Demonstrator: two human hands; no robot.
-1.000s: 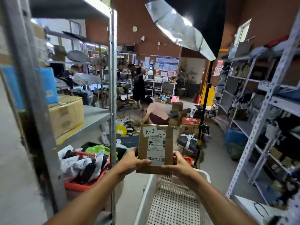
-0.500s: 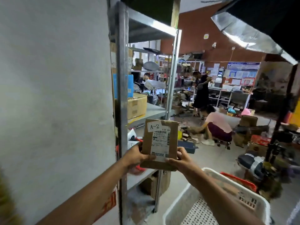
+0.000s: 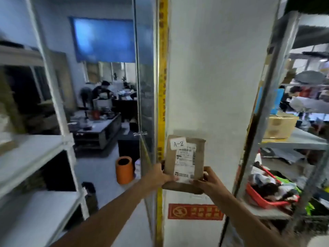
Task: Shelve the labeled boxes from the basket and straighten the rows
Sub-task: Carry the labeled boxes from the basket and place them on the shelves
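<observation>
A-2 box (image 3: 184, 157) in hand, upright in front of the white pillar (image 3: 213, 86), between the two shelving racks.

I'm seeing the left hand (image 3: 161, 175) and right hand (image 3: 207, 180) each pinching a lower corner, both grips clamped on the cardboard. It's looking light and stiff, flat enough for one hand; I'm judging the side edges the safer hold, since the paper label (image 3: 185, 162) is looking slick. White tag (image 3: 178, 143) is reading "A-2"; shipping print under it too blurred to read. Red sign (image 3: 195, 211) below, characters unreadable.
</observation>
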